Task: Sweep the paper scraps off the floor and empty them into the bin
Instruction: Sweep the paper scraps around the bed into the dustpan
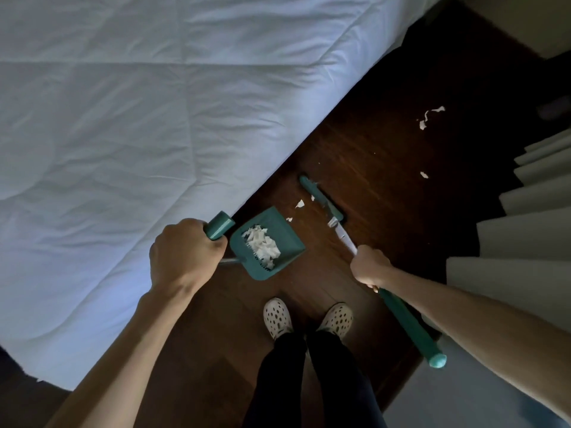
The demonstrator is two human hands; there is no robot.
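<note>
At my far left lies the bed (123, 118), its white quilted cover soft and creased, stitched in broad squares, its edge running diagonally beside the dark wooden floor (370, 149), which has a fine lengthwise grain. My left hand (182, 251) is wrapped in a fist round the teal plastic grip of the dustpan handle (217, 229), a smooth round tube; my fingers curl tightly about it, knuckles up. Just right of that hand sits the dustpan (278, 239), a teal plastic scoop with a flat mouth and raised walls, close against the bed's edge, holding a heap of crumpled white paper scraps (262, 245). Just beyond its mouth a few small torn scraps (299, 204) lie on the boards, between the pan and the broom head (319, 196), a long narrow teal bar set on the floor. From it rises the broom handle (411, 325), pale metal low down and teal towards the rounded top end. My right hand (369, 267) grips that shaft, fingers closed firmly round it. Below, my feet wear pale perforated clogs (278, 316) under dark trousers. Further right, well apart from the broom, a curled strip of paper (431, 114) and a small fragment (424, 174) rest on the floor, near the folded pleats of a grey curtain (525, 227).
</note>
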